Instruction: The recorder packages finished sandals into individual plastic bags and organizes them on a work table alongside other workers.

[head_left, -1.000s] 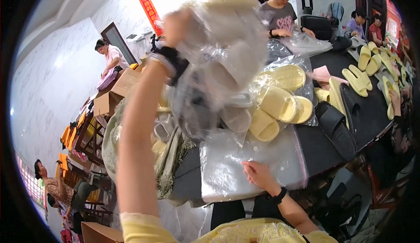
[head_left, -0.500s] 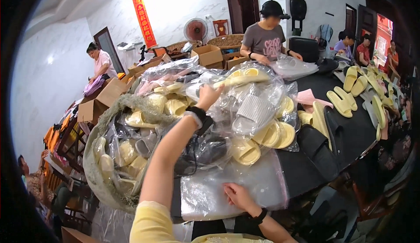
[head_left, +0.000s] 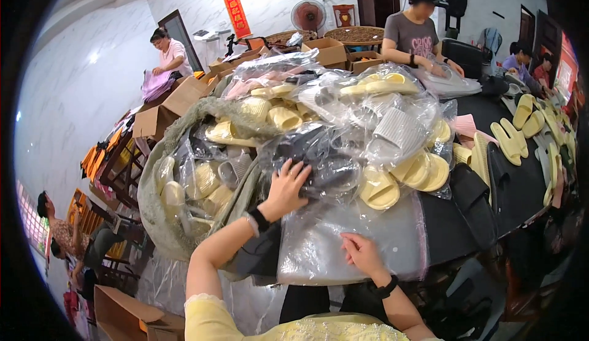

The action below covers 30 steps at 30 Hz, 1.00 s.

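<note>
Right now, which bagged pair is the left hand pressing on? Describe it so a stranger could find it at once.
Start at the big heap of clear-bagged slippers in the middle of the black table. At its near edge, the left hand rests on a clear bag holding dark slippers. Its neighbours hold pale yellow or white-grey pairs; this one alone looks near black.

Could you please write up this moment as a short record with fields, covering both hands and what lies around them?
left hand: open, palm down on a bagged dark slipper on the heap
right hand: fingers resting on a stack of clear plastic bags
heap: bagged yellow slippers and a bagged grey slipper
left of heap: green net sack holding more bagged slippers
table: dark, with loose yellow slippers at the right
others: person in a grey shirt across the table
</note>
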{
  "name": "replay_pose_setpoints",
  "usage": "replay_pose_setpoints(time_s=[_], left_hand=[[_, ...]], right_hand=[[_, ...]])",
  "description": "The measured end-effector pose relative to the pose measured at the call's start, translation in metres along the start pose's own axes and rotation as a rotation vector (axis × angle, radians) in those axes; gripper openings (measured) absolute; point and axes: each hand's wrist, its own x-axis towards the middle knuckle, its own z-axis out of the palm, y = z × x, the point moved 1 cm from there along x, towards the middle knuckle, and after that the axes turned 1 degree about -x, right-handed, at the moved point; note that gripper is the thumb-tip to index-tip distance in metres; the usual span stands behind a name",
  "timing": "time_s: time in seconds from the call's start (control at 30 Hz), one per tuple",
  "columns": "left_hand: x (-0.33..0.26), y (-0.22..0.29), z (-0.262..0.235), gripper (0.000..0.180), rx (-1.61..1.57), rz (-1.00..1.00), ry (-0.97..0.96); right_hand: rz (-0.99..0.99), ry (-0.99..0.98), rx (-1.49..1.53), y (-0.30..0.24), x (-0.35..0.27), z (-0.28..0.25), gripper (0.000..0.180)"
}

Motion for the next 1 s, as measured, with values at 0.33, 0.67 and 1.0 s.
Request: replay_pose_setpoints(time_s=[0.33, 0.67, 1.0], left_hand=[[0.111, -0.009, 0.033, 0.063, 0.11, 0.102, 0.236], [0.124, -0.009, 0.038, 0.092, -0.158, -0.013, 0.022], [-0.025, -0.05, -0.061, 0.101, 0.093, -0.411, 0.504]], right_hand=[[0.047, 0.041, -0.002, -0.004, -0.004, -0.001, 0.024], [0.064, 0.068, 0.012, -0.002, -0.005, 0.002, 0.024], [0.064, 0.062, -0.05, -0.007, -0.003, 0.005, 0.024]])
